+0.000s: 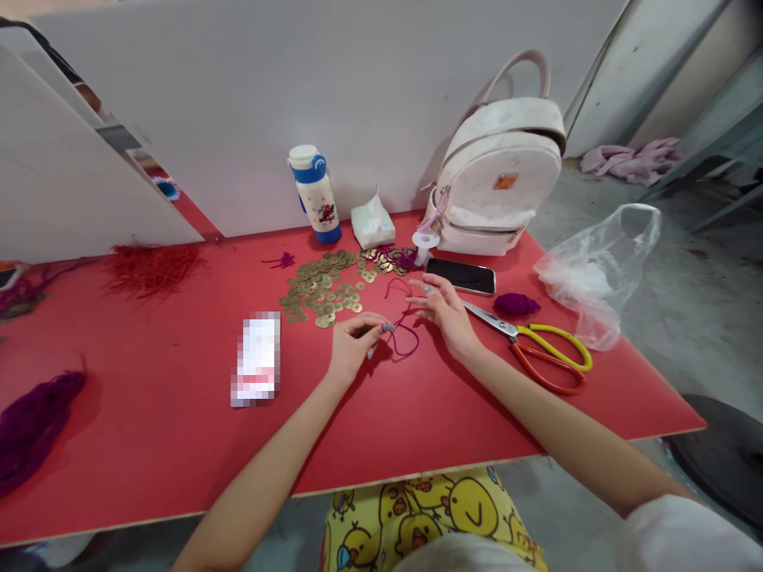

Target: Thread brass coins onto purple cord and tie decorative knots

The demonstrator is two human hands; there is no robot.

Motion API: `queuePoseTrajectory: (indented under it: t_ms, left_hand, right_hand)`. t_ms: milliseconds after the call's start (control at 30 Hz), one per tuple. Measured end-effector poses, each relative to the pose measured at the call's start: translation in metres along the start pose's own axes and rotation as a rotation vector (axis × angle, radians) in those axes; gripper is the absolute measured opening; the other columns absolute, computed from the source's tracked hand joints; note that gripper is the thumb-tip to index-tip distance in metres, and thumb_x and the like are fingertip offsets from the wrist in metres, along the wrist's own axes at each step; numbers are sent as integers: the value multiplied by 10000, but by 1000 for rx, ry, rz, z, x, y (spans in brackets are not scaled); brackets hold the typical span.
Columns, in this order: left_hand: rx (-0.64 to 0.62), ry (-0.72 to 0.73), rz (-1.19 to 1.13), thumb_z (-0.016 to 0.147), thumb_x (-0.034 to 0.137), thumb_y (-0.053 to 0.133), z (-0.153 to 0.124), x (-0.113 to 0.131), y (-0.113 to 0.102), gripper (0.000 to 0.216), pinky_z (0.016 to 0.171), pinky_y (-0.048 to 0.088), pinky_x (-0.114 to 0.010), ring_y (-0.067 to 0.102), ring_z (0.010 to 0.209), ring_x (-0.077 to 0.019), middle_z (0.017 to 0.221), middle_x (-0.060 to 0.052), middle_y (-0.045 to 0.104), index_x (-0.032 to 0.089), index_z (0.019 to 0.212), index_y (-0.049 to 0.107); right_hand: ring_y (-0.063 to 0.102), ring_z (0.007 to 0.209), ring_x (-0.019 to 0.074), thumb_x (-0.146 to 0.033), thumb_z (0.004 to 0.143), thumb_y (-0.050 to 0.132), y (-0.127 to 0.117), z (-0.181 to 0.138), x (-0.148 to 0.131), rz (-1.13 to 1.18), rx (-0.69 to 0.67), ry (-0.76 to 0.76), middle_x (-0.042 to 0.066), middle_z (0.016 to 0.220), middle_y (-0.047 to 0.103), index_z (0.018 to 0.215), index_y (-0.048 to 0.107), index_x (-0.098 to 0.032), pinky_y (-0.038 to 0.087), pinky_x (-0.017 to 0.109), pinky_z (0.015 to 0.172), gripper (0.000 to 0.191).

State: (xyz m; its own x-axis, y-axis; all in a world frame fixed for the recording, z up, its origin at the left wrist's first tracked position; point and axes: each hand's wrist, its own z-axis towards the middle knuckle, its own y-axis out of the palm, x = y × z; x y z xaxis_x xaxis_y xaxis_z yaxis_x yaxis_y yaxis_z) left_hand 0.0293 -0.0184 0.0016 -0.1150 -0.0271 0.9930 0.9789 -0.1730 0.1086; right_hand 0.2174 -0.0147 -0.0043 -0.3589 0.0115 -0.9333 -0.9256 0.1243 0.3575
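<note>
L hand (351, 345) rests on the red bench (149, 445), closed narrow: thumb + forefinger pinch one end of a purple cord (404, 338). The cord loops on the bench btw the two hands and runs up to the R hand (446, 311). R hand is fairly wide, fingers spread & slightly lifted. Its thumb and forefinger tips meet the cord's upper part, but can't tell if they actually grip it. The hands are near each other, not touching.

Just beyond the L hand, away from the person: a pile of brass coins (322, 290) w/ holes, spread flat. Beyond the R hand's fingertips: a smaller coin heap (385, 258) tangled w/ purple thread, a white spool (425, 242) and a black phone (462, 276), face up.

Right of the R hand, just beside the wrist: scissors (536, 349), yellow + red handles, blades shut, tip pointing towards the hand. A small purple thread wad (516, 303) lies just past the scissors. Further right, at the bench edge: a clear plastic bag (596, 270).

Left of the L hand: a white card (256, 357), blurred, can't read. Well left of it: red tassel threads (152, 270) and a purple yarn bundle (32, 421).

Well beyond both hands, at the wall: a blue-capped bottle (315, 195) upright, a tissue pack (373, 224) and a white backpack (501, 183) upright.
</note>
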Motion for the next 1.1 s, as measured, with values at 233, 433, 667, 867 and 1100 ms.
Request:
queuePoseTrajectory:
  t_ms: [233,433,667,867,1100]
  left_hand:
    - [232,-71,0,636,400,797,7,-5,-6,272,375,288,-190,354,375,-47,452,53,490,150,706,715]
    - [215,-66,6,645,387,790,5,-5,-4,261,395,319,-199,370,386,-49,504,29,562,146,719,723]
    - [186,1,241,702,297,709,3,-2,-4,143,509,409,-216,533,542,-104,643,-11,655,156,711,735]
    - [57,80,406,728,243,670,2,-8,-4,107,603,452,-241,607,648,-144,698,-35,695,166,681,728]
    - [-44,82,442,754,244,664,3,-11,-3,112,699,512,-280,668,740,-184,798,-65,743,166,746,743]
  right_hand:
    - [525,681,154,-331,949,491,15,-23,-5,-648,-312,-329,26,779,558,1006,718,-245,441,289,656,249]
    - [532,700,163,-340,926,570,20,-30,11,-1007,-450,-362,38,838,576,1193,656,-237,386,264,637,298]
    - [542,743,155,-280,949,543,22,-31,9,-941,-539,-394,30,808,561,830,651,-182,409,264,691,188]
    - [544,785,167,-223,965,469,17,-28,-1,-847,-372,-446,38,831,537,834,621,-194,431,289,737,203]
    - [542,791,185,-264,958,476,10,-14,-4,-771,-220,-432,35,790,537,761,577,-199,417,311,730,231]
